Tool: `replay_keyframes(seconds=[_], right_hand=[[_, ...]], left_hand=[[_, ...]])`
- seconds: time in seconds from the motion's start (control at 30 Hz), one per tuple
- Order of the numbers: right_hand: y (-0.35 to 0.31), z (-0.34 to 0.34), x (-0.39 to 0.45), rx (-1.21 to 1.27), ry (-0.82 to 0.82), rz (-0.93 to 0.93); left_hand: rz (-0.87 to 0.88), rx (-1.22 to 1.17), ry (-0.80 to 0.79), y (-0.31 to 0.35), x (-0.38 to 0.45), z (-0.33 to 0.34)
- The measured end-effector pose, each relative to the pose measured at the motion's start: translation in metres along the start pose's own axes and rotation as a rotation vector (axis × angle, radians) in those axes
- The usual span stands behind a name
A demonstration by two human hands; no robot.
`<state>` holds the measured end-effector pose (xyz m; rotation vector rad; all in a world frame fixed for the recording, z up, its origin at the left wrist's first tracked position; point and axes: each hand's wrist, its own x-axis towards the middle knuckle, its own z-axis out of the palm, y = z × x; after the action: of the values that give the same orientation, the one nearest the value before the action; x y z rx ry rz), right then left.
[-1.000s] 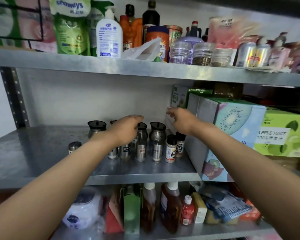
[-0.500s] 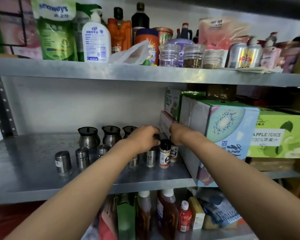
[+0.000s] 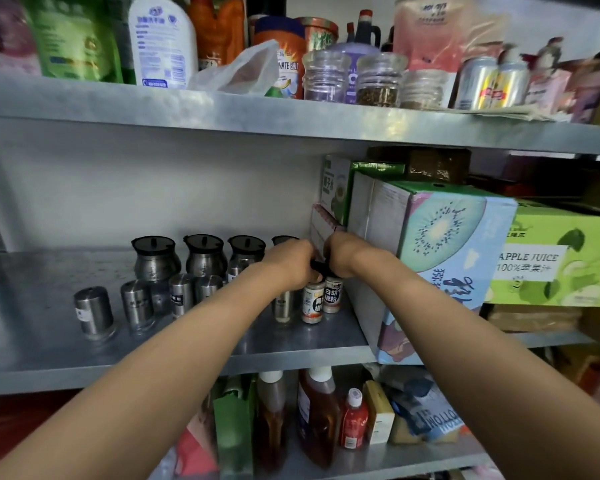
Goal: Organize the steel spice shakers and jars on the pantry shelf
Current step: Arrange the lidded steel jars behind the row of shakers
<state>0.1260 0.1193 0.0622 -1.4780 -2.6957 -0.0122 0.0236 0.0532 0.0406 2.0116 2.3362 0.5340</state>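
Three steel jars [image 3: 155, 259] with black lids stand in a row at the back of the middle shelf [image 3: 49, 344]; a fourth is mostly hidden behind my left hand. Several small steel shakers [image 3: 94, 311] stand in front of them, one [image 3: 284, 306] under my left wrist. Two small labelled spice bottles with black caps stand beside the kiwi box. My left hand [image 3: 290, 265] curls over the cap of the left bottle [image 3: 312, 301]. My right hand [image 3: 343, 252] curls over the cap of the right bottle [image 3: 333, 294]. The two hands almost touch.
A kiwi-print carton [image 3: 440, 237] and a green apple juice box [image 3: 555, 258] fill the shelf's right side. Glass jars [image 3: 326, 77], cans and bottles crowd the upper shelf. Oil bottles [image 3: 317, 420] and packets sit on the lower shelf. Bare steel lies left of the shakers.
Both hands have come down and together onto the two black-capped bottles by the kiwi box. The view has moved closer to the shelf.
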Motion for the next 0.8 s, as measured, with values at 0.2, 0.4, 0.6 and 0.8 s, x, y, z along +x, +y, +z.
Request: replay_keyframes(seconds=[0.2, 0.4, 0.6, 0.8], right_hand=[[0.0, 0.001, 0.0, 0.037, -0.021, -0.018], [-0.001, 0.002, 0.001, 0.019, -0.024, -0.01], [-0.001, 0.003, 0.002, 0.043, -0.03, 0.008], [-0.003, -0.003, -0.005, 0.086, 0.005, 0.019]], left_hand=[[-0.022, -0.095, -0.033, -0.006, 0.015, 0.003], [-0.042, -0.118, -0.024, -0.006, 0.023, 0.014], [-0.033, -0.113, -0.023, -0.01, 0.025, 0.015], [-0.025, -0.085, 0.007, -0.019, 0.012, -0.001]])
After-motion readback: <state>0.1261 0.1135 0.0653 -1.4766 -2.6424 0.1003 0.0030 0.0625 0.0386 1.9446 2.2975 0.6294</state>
